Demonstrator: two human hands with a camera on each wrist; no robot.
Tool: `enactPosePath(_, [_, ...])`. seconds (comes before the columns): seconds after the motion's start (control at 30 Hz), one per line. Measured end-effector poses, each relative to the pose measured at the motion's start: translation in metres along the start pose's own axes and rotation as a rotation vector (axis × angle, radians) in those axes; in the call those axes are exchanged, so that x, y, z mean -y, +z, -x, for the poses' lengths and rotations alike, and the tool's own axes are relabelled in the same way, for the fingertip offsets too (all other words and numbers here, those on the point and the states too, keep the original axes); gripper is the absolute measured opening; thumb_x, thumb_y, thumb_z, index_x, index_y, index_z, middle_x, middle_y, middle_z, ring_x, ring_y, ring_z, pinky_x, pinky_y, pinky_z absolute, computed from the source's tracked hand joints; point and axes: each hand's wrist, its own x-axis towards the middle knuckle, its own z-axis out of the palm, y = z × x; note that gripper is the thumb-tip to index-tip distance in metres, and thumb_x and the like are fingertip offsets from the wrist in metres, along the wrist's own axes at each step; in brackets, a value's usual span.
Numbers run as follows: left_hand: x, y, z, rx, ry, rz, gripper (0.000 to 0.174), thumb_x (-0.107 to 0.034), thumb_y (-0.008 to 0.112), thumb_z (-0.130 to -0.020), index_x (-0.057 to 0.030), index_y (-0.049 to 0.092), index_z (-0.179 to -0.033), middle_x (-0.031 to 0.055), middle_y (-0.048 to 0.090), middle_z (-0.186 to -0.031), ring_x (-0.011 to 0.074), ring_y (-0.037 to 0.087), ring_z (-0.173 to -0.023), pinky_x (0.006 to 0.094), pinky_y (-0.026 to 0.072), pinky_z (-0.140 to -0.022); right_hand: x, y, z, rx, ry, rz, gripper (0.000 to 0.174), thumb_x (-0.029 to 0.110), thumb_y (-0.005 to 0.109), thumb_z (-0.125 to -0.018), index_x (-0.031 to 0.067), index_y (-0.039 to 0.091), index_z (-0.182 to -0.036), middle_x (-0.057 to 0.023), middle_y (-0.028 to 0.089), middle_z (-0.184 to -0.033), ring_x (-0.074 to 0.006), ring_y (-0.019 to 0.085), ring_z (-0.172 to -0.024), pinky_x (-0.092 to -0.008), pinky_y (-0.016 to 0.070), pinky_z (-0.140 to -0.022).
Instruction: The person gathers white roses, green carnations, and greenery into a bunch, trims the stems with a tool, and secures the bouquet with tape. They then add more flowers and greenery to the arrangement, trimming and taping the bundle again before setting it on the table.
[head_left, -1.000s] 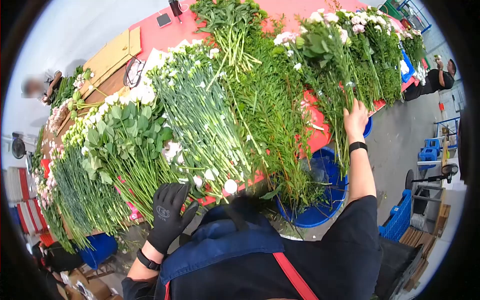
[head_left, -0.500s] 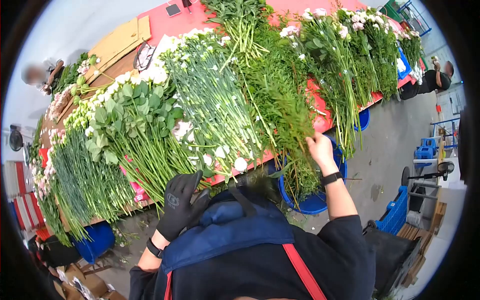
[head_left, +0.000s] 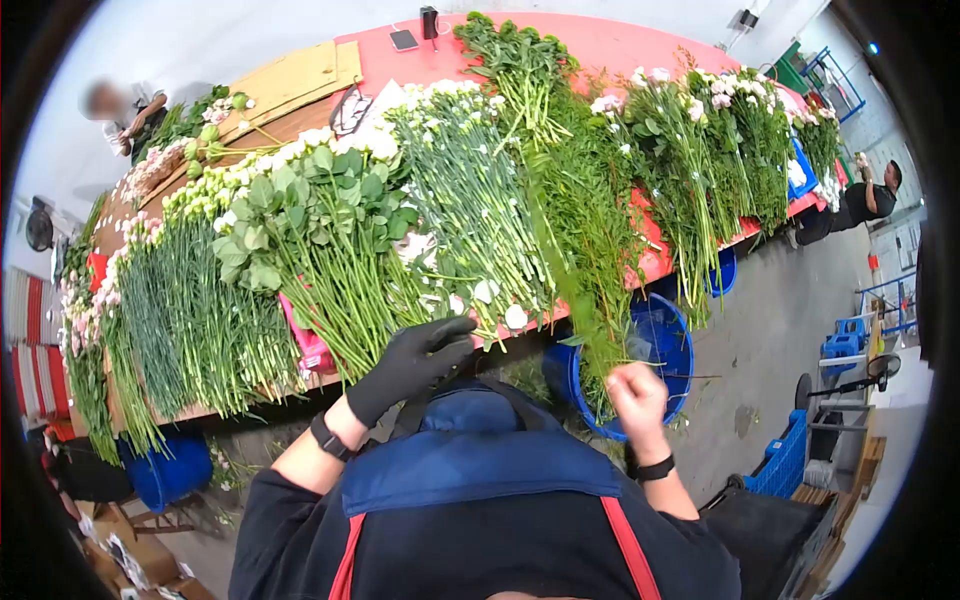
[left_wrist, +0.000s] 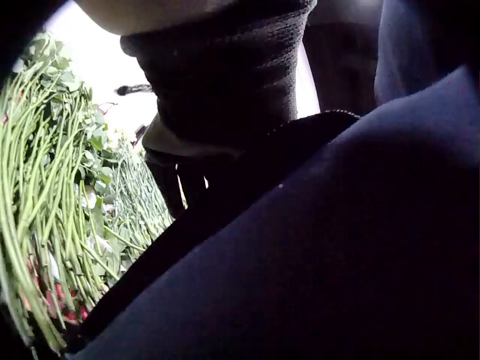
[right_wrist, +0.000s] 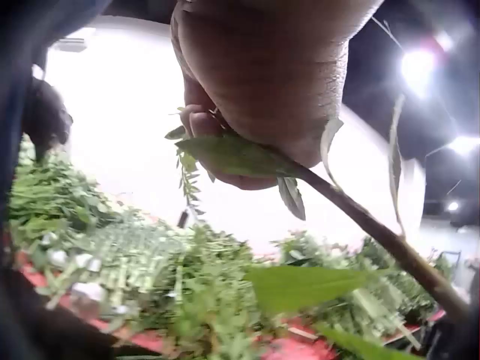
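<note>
My bare right hand (head_left: 638, 400) is curled round a leafy green branch (head_left: 575, 285), near my chest and over the rim of a blue bucket (head_left: 684, 375). In the right wrist view the branch's brown stem (right_wrist: 382, 236) runs out of the fist, with narrow leaves along it. The branch's top leans up and left, blurred, over the pile of leafy greenery (head_left: 600, 215). My left hand (head_left: 412, 368), in a black glove, has nothing in it and hovers by the table's front edge, beside a bunch of thick green rose-like stems (head_left: 350, 275). Its fingers point right, loosely extended.
Bunches of white flowers with thin stems (head_left: 470, 210) and pink-and-white flowers (head_left: 720, 100) line the red-topped table (head_left: 640, 30). Another blue bucket (head_left: 165, 470) stands below at left. Cardboard (head_left: 290, 85) lies at the back. A person (head_left: 868, 200) is at far right, another at far left.
My right hand has left the stems at right, taken a leafy branch from the greenery and drawn it towards my body. The left hand has shifted right, its fingers now pointing right.
</note>
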Motion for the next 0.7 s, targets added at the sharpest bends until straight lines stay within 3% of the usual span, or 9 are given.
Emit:
enactPosePath(0.1, [-0.011,0.004,-0.003,0.041,-0.188,0.409,0.057,-0.032,0.063,-0.091,0.0012,0.046,-0.135,0.0126,0.065,-0.107,0.0181,0.063,-0.094,0.0315,0.0491,-0.086,-0.001,0.041,0.026,0.256,-0.138,-0.075,0.009,0.002,0.071,-0.076,0.0007,0.067,-0.084,-0.0087,0.063,-0.076,-0.0208,0.061,-0.069,-0.0292,0.0485,-0.063])
enactPosePath(0.13, [0.002,0.004,-0.005,-0.025,-0.153,0.374,0.052,-0.032,0.062,-0.092,0.0030,0.049,-0.128,0.0093,0.064,-0.097,0.0168,0.062,-0.086,0.0295,0.0514,-0.078,-0.008,0.051,0.032,0.316,-0.162,-0.057,0.009,0.001,0.070,-0.075,0.0014,0.068,-0.085,-0.0091,0.063,-0.076,-0.0222,0.061,-0.069,-0.0298,0.0490,-0.063])
enactPosePath(0.23, [-0.006,-0.006,-0.003,-0.026,-0.448,0.525,0.032,-0.031,0.059,-0.094,-0.0020,0.058,-0.107,0.0017,0.061,-0.085,0.0104,0.059,-0.076,0.0257,0.0496,-0.071,-0.016,0.062,0.033,0.489,-0.132,0.011,0.009,0.005,0.069,-0.077,0.0035,0.069,-0.086,-0.0105,0.063,-0.077,-0.0251,0.063,-0.074,-0.0324,0.0505,-0.066])
enactPosePath(0.27, [0.007,-0.005,-0.002,-0.066,-0.414,0.562,0.021,-0.026,0.060,-0.093,-0.0058,0.057,-0.094,-0.0023,0.054,-0.076,0.0077,0.052,-0.065,0.0244,0.0453,-0.059,-0.013,0.061,0.026,0.541,-0.106,0.034,0.009,0.007,0.069,-0.077,0.0036,0.069,-0.086,-0.0106,0.064,-0.078,-0.0250,0.063,-0.075,-0.0329,0.0507,-0.066])
enactPosePath(0.33, [0.008,-0.003,0.001,-0.117,-0.428,0.708,0.018,-0.023,0.061,-0.092,-0.0055,0.059,-0.093,-0.0021,0.055,-0.075,0.0080,0.052,-0.063,0.0249,0.0452,-0.058,-0.018,0.060,0.005,0.674,-0.160,0.036,0.011,0.013,0.068,-0.081,0.0040,0.069,-0.087,-0.0109,0.066,-0.082,-0.0263,0.064,-0.079,-0.0359,0.0513,-0.070])
enactPosePath(0.43, [0.015,-0.004,0.003,-0.149,-0.381,0.737,0.016,-0.019,0.062,-0.092,-0.0028,0.058,-0.093,0.0005,0.058,-0.075,0.0117,0.060,-0.066,0.0270,0.0514,-0.063,-0.043,0.074,-0.045,0.479,-0.055,-0.025,0.023,0.023,0.067,-0.085,0.0014,0.068,-0.094,-0.0151,0.068,-0.091,-0.0252,0.065,-0.087,-0.0355,0.0514,-0.078])
enactPosePath(0.47, [0.017,-0.005,0.002,-0.145,-0.395,0.736,0.016,-0.018,0.062,-0.091,-0.0026,0.058,-0.093,0.0009,0.058,-0.075,0.0124,0.061,-0.067,0.0274,0.0521,-0.064,-0.054,0.078,-0.070,0.454,0.156,-0.016,0.023,0.022,0.065,-0.086,0.0010,0.068,-0.095,-0.0156,0.069,-0.091,-0.0235,0.066,-0.084,-0.0346,0.0513,-0.077])
enactPosePath(0.6, [0.033,-0.008,0.002,-0.116,-0.465,0.685,0.021,-0.019,0.059,-0.093,-0.0009,0.053,-0.101,0.0049,0.060,-0.080,0.0205,0.068,-0.074,0.0321,0.0578,-0.067,-0.098,0.109,-0.169,0.276,0.177,0.158,0.023,0.021,0.063,-0.084,0.0021,0.069,-0.096,-0.0153,0.069,-0.085,-0.0225,0.067,-0.078,-0.0334,0.0512,-0.073])
enactPosePath(0.7, [0.013,-0.003,0.004,-0.099,-0.474,0.743,0.023,-0.023,0.061,-0.092,-0.0009,0.056,-0.095,0.0050,0.062,-0.084,0.0153,0.065,-0.072,0.0277,0.0539,-0.066,-0.128,0.134,-0.220,0.178,0.105,0.356,0.023,0.019,0.062,-0.085,0.0022,0.069,-0.100,-0.0158,0.070,-0.092,-0.0265,0.067,-0.085,-0.0341,0.0513,-0.077])
